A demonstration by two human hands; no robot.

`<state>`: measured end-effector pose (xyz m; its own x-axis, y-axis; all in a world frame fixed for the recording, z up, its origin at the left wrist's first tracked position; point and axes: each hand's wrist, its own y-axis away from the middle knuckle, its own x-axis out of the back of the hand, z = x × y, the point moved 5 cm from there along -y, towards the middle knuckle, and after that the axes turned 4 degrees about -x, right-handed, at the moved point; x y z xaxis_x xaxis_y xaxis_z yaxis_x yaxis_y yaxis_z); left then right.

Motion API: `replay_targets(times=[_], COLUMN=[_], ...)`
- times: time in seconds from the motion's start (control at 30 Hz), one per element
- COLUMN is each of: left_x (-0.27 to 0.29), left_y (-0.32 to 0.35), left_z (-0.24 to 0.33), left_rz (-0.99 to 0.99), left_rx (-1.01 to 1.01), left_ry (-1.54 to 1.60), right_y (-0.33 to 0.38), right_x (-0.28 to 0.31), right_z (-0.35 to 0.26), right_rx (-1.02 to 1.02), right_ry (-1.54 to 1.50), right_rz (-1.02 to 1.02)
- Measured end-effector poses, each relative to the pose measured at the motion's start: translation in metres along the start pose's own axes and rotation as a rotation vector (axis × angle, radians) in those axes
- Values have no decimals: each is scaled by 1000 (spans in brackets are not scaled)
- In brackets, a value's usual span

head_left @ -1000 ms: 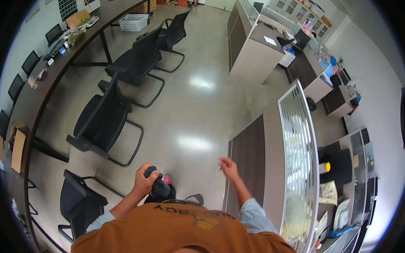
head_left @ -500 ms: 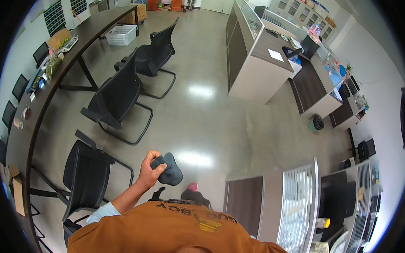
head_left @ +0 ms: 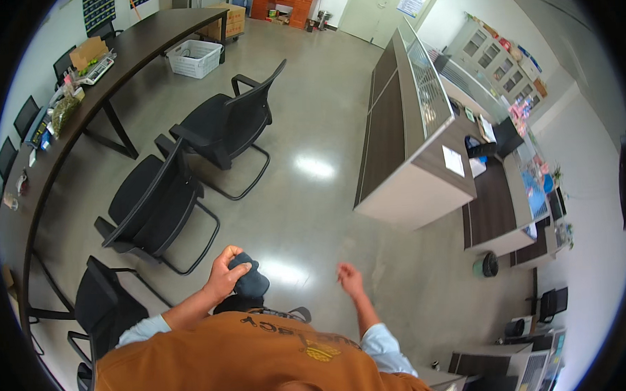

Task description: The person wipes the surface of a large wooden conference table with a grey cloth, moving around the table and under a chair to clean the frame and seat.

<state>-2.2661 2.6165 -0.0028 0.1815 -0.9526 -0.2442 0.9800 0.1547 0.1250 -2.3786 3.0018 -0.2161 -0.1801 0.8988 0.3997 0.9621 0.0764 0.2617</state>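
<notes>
Black chairs (head_left: 207,134), long table (head_left: 109,78), white basket (head_left: 194,58)

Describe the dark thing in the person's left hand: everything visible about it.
The dark bundle is a small, rounded, blue-grey lump that looks soft, like bunched cloth; its exact kind cannot be told. The left hand grips it from its left side, fingers curled over its top, holding it in the air in front of the chest above the shiny grey floor. Its lower edge sits just above another dark shape by the orange shirt; whether they touch cannot be told. The right hand is apart from it, empty.
</notes>
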Motion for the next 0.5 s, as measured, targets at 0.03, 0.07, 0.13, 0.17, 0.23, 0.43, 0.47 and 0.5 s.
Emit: replay_targets(times=[0.03, 0.07, 0.13, 0.17, 0.23, 0.43, 0.47, 0.5], left_x=[-7, -11, -25, -38, -63, -99, -104, -109], left_y=[-34, -69, -141, -175, -245, -417, -448, -472], left_z=[2, 6, 21, 31, 48, 25, 25, 21], left_rz=[-50, -97, -138, -177, -244, -175, -163, -142], left_rx=[6, 8, 7, -37, -115, -144, -149, -88], left_ry=[-15, -46, -104, -126, -159, -109, -102, -23], right_y=[-2, 0, 20, 37, 46, -83, -129, -181], right_x=[4, 4, 19, 32, 47, 89, 94, 104], right_z=[25, 54, 104, 135, 176, 201, 196, 189], right_rx=[-50, -217, -504, -406, -619, -850, -832, -802], right_ry=[39, 91, 252, 162, 214, 327, 330, 343], right_rz=[-21, -45, -116, -82, -121, -246, -254, -256])
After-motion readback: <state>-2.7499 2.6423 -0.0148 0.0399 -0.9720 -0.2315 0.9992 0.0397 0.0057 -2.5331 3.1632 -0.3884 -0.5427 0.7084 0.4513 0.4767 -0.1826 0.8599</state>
